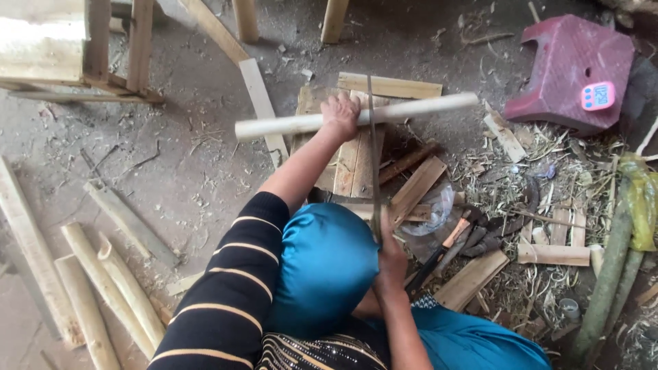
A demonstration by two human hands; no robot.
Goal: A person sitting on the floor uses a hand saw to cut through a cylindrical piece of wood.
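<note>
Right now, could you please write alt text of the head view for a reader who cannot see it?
The left hand pins a pale round bamboo pole across a stack of wooden boards, while the right hand holds a long thin saw blade over it. A maroon plastic stool and split bamboo pieces lie on the dusty floor.

I see a pale, peeled, round bamboo pole [356,116] lying crosswise, near level, right end tilted slightly up, resting on a stack of flat wooden planks [353,161]. A long thin dark-bladed saw [373,157] stands edge-on, running straight away from me, its blade set across the pole near mid-length, just right of the grip point. The pole looks uncut and in one piece, with smooth, clean ends
</note>
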